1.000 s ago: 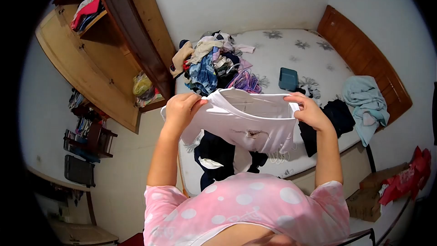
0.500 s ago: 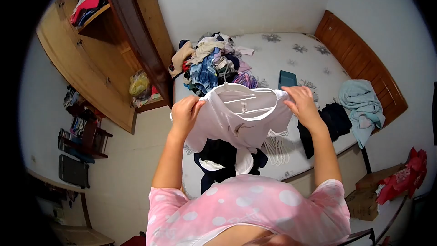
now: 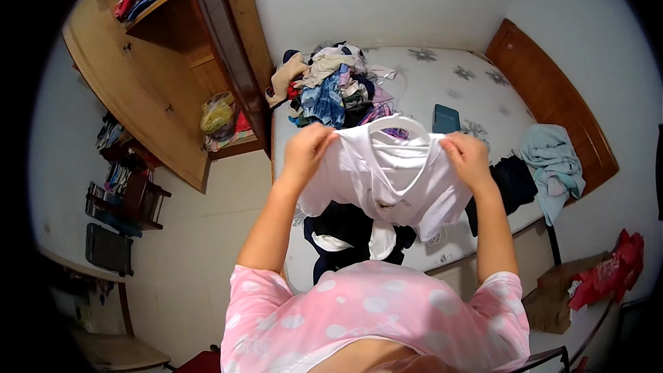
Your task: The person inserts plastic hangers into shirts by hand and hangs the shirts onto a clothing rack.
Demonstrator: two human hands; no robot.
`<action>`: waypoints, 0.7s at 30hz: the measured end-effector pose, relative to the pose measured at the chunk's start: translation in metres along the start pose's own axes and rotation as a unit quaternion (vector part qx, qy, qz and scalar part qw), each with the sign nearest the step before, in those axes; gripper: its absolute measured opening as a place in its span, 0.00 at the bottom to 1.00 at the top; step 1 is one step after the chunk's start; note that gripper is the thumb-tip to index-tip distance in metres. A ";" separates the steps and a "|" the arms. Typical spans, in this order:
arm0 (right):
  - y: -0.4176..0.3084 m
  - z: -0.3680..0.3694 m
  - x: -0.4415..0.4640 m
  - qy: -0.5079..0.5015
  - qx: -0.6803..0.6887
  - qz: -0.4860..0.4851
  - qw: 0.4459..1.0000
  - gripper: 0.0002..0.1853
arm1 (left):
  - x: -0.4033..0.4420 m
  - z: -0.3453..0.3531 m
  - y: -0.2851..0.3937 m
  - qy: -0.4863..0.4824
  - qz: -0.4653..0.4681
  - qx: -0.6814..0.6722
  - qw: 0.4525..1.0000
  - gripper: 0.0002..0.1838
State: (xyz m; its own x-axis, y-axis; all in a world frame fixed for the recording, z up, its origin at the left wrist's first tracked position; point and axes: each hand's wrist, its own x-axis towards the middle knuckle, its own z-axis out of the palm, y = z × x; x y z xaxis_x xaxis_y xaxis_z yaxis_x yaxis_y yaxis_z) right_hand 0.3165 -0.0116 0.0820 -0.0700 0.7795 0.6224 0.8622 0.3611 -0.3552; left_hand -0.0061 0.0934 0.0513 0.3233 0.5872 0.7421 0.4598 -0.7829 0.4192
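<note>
A white T-shirt (image 3: 352, 169) with a small dark print is stretched between my two hands over the near side of the bed. My left hand (image 3: 309, 154) pinches the cloth at one shoulder, and my right hand (image 3: 469, 159) pinches the opposite shoulder. Inside the neck opening, bars of a white hanger (image 3: 404, 146) partly show; the rest of it is hidden by the cloth. Below the shirt lie dark clothes (image 3: 342, 224) with a white piece among them.
A large heap of mixed clothes (image 3: 321, 90) lies on the bed's far left. A teal tray (image 3: 446, 119), folded black clothes (image 3: 512, 183) and a light blue garment (image 3: 552, 155) lie to the right. An open wooden wardrobe (image 3: 231, 48) stands at left. A cardboard box (image 3: 552, 297) is at lower right.
The shirt has shifted slightly right and spread wider, its front hanging more openly. The hanger's hook, seen before above the collar, is no longer distinct. Both hands keep hold of the shoulders.
</note>
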 end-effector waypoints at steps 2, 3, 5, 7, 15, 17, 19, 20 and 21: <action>-0.001 -0.016 0.003 0.031 -0.002 0.007 0.999 0.11 | 0.005 -0.012 -0.011 0.014 -0.024 -0.039 0.999 0.08; 0.000 -0.023 0.003 0.045 -0.004 0.010 0.999 0.11 | 0.007 -0.016 -0.015 0.019 -0.025 -0.035 0.999 0.07; 0.001 -0.026 0.001 0.052 -0.012 0.023 0.998 0.12 | 0.011 -0.013 -0.020 0.022 -0.007 -0.048 0.999 0.09; -0.002 -0.028 -0.001 0.054 -0.013 0.033 0.998 0.12 | 0.015 -0.008 -0.006 -0.006 -0.012 -0.062 0.998 0.10; 0.001 -0.050 -0.003 0.070 -0.082 0.013 0.994 0.11 | 0.041 0.013 -0.002 0.042 0.060 0.010 0.997 0.11; 0.010 -0.054 -0.008 0.091 -0.123 0.040 0.987 0.10 | 0.051 0.020 0.001 0.060 0.051 -0.015 0.997 0.12; 0.033 -0.059 -0.019 0.068 -0.148 0.129 0.978 0.09 | 0.060 0.031 0.008 0.060 0.041 -0.062 0.995 0.13; 0.037 -0.062 -0.022 0.104 -0.161 0.106 0.976 0.09 | 0.063 0.040 0.007 0.040 0.027 -0.082 0.995 0.13; 0.041 -0.067 -0.026 0.123 -0.180 0.108 0.970 0.10 | 0.064 0.057 0.002 0.047 0.003 -0.164 0.985 0.14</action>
State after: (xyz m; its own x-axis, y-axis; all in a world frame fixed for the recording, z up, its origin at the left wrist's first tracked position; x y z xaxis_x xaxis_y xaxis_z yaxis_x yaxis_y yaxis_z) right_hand 0.3873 -0.0508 0.0977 0.2149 0.6551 0.7243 0.9659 -0.0328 -0.2570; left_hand 0.0628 0.1411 0.0696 0.2399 0.5732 0.7835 0.1616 -0.8194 0.5500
